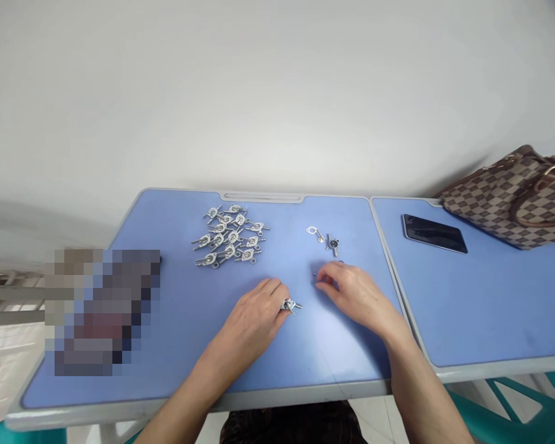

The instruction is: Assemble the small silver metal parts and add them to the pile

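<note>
My left hand is closed around a small silver metal valve-like fitting, whose thin stems stick out past the fingertips. To the right, my right hand rests low over the table with thumb and forefinger brought together; whatever is between them is too small to make out. A tiny dark piece shows at those fingertips. Just beyond this hand lie a similar fitting with a round black centre, a thin flat metal ring plate and a small metal piece beside it.
Several silver fittings lie in a loose group on the blue table, left of centre. A blurred-out dark object is at the left edge. On the adjoining table are a black phone and a checkered bag. A white wall stands behind.
</note>
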`<action>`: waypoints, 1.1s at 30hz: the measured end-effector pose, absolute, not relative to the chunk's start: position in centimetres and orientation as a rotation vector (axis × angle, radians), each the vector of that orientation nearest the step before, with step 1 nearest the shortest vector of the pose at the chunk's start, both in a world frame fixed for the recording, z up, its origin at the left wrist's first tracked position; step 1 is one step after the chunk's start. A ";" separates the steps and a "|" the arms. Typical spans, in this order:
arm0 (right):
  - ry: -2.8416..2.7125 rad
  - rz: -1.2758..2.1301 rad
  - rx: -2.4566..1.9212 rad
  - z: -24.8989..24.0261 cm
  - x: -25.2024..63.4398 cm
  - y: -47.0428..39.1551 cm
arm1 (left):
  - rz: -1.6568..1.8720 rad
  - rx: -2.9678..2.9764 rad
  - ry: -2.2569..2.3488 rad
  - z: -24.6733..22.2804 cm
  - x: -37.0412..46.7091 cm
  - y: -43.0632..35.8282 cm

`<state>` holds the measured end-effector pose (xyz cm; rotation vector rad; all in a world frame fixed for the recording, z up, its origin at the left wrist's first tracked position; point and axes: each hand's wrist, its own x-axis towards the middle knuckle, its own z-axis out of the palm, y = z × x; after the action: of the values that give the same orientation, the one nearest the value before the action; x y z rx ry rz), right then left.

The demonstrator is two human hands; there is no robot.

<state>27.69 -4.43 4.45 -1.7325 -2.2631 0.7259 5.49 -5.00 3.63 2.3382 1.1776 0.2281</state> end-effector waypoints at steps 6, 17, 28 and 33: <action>-2.431 0.869 -1.541 4.6 25.4 -5.6 | 0.212 2.318 1.176 3.7 5.6 -5.0; -2.430 0.825 -1.525 3.5 24.8 -6.1 | 0.256 2.283 1.217 3.6 5.7 -5.2; -2.324 0.910 -1.549 4.7 26.0 -5.2 | 0.261 2.328 1.202 3.4 5.7 -5.2; -2.186 0.737 -1.679 4.6 27.5 -4.4 | 0.231 2.345 1.201 3.3 5.6 -5.3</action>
<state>27.53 -4.37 4.60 -1.6791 -2.1862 0.7366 5.60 -5.33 3.30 2.3447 1.2007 0.2314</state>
